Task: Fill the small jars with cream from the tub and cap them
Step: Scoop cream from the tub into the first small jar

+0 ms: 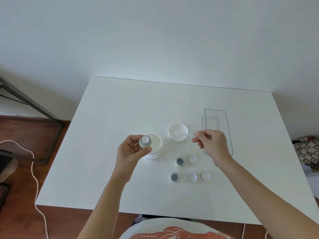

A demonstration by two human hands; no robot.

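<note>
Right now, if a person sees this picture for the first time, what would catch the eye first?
Probably the two hands above the white table: the left hand holds a small jar of white cream over the open tub, while the right hand pinches a clear spatula reaching into the tub's lid. Nearer the person lie two empty jars and three white caps.

A small jar [145, 141], brim-full of white cream, is sitting upright above the open white tub [154, 149]. Two empty jars [180, 161] [174, 177] are standing open beside three white caps [192, 159] [192, 177] [205, 175] lying loose on the bench [120, 135].
</note>
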